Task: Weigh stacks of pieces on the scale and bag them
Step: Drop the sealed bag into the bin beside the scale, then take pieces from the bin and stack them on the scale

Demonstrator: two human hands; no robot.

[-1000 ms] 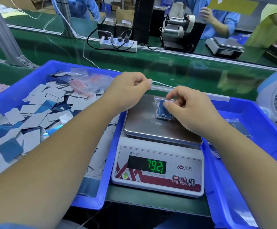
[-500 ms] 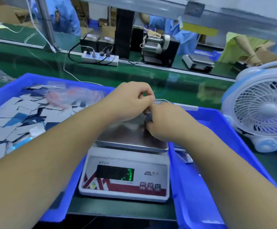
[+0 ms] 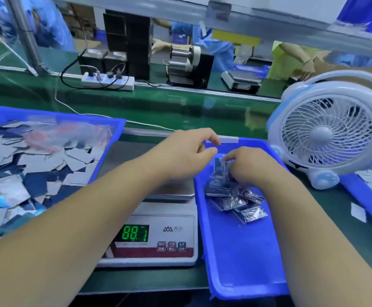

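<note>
Bagged stack (image 3: pixel 221 168) over right blue tray (image 3: pixel 242 262) — scale (image 3: pixel 158 240) alongside.
Right hand (image 3: pixel 247 167) pinches the bagged stack; left hand (image 3: pixel 185 154) hovers with fingers loosely curled — holding nothing.

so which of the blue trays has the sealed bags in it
The blue tray right of the scale: its sealed bags lie heaped under the right hand. The left tray holds loose pieces; the far-right tray does too.

head-worn, facing forward and down, close
</note>
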